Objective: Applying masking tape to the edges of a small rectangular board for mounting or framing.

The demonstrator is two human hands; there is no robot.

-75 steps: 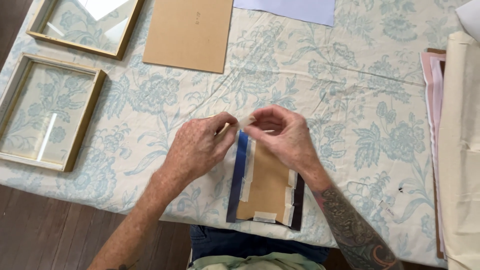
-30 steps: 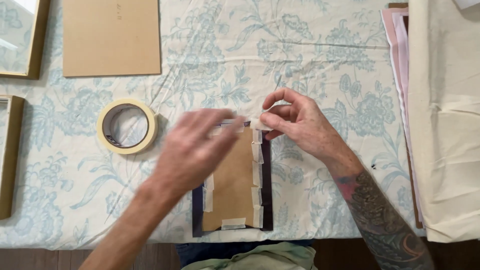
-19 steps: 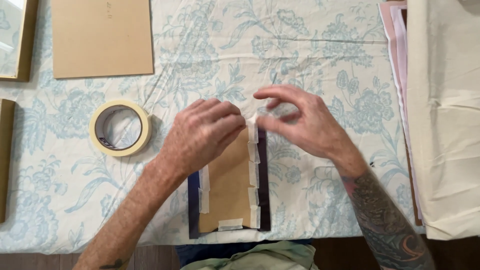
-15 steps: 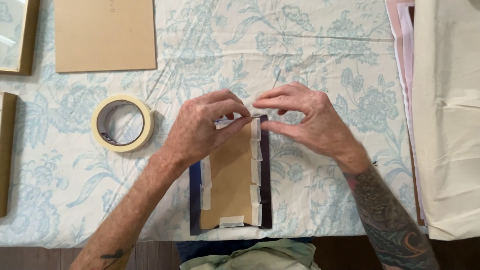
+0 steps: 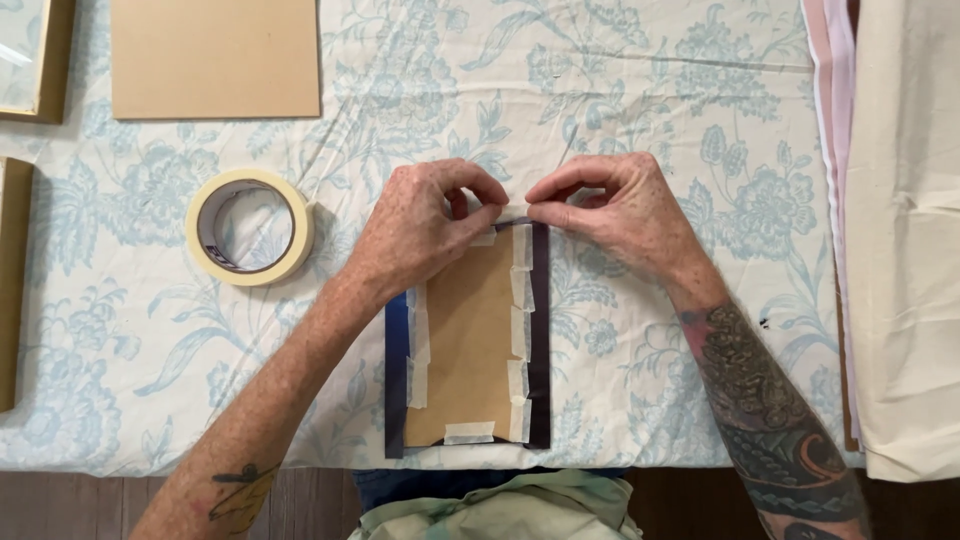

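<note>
A brown backing board (image 5: 468,340) lies on a dark blue sheet (image 5: 540,340) near the table's front edge, fixed along its sides and bottom with several short pieces of masking tape. My left hand (image 5: 425,225) and my right hand (image 5: 610,205) meet at the board's top edge. Between their fingertips they pinch a strip of masking tape (image 5: 510,214) and press it down across that edge.
A roll of masking tape (image 5: 250,227) lies to the left. A larger brown board (image 5: 215,58) sits at the back left, with gold picture frames (image 5: 35,60) at the left edge. Cream and pink fabric (image 5: 905,240) is stacked on the right. A floral cloth (image 5: 700,100) covers the table.
The view shifted, bringing the tape roll into sight. Both hands have lowered the tape strip from above the board down onto its top edge.
</note>
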